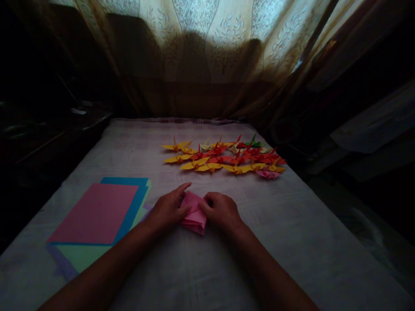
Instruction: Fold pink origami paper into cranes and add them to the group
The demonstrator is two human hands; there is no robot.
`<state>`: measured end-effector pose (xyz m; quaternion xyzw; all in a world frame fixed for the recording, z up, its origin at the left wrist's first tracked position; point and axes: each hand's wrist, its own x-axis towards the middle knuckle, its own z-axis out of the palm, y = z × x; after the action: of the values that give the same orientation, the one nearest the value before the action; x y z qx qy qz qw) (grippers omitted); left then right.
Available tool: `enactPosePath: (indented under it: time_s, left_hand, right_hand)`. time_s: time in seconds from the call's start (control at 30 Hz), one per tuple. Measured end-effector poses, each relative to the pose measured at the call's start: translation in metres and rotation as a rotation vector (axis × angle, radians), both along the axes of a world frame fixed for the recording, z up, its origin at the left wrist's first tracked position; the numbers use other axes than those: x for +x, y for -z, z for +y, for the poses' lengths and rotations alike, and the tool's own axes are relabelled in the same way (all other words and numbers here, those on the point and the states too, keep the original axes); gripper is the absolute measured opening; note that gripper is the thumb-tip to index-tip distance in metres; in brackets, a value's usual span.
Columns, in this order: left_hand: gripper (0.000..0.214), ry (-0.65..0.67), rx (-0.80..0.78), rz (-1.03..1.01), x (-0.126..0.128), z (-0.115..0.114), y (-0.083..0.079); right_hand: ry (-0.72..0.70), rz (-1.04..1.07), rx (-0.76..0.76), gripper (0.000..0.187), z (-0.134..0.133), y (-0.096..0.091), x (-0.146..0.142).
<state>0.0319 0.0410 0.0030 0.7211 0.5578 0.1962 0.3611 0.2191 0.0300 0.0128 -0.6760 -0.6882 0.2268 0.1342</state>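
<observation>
Paper (195, 209), pink and folded small, sits between two bare hands above the near half of the cloth-covered table (279, 242), the left hand (166, 208) at one edge and the right hand (224, 210) at the other. From where I stand, the right is closed on it: the thumb lies flat across the upper face while the fingers curl in at the far edge, their tips out of my sight. The left has its thumb laid on the near side of the sheet and its index finger stretched out past the upper corner; whether its other fingers pinch from beneath, I can't tell.

The folded piece is a compact packet, tilted, with a crease running across it and loose layers parting slightly at the lower edge. It's a brighter pink than the flat pink sheet (97, 211) topping a pile to the left, where a blue sheet (129, 218) and a pale green sheet (81, 257) show beneath. Beyond the hands stand rows of paper cranes (212, 166), mostly yellow and red.
</observation>
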Motion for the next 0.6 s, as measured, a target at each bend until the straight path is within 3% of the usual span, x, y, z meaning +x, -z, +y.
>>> enactPosePath:
  time_s: [0.27, 0.47, 0.6]
  left_hand:
    - [0.071, -0.016, -0.039, 0.082, 0.003, 0.005, -0.006]
    - [0.067, -0.056, -0.010, 0.157, 0.007, 0.005, -0.004]
    - [0.066, -0.062, -0.008, 0.152, 0.007, 0.006, -0.004]
  right_hand:
    - [-0.044, 0.373, -0.108, 0.027, 0.017, 0.011, 0.025]
    - [-0.071, 0.472, -0.176, 0.024, 0.018, 0.018, 0.030]
    - [-0.082, 0.442, -0.204, 0.023, 0.014, 0.011, 0.026]
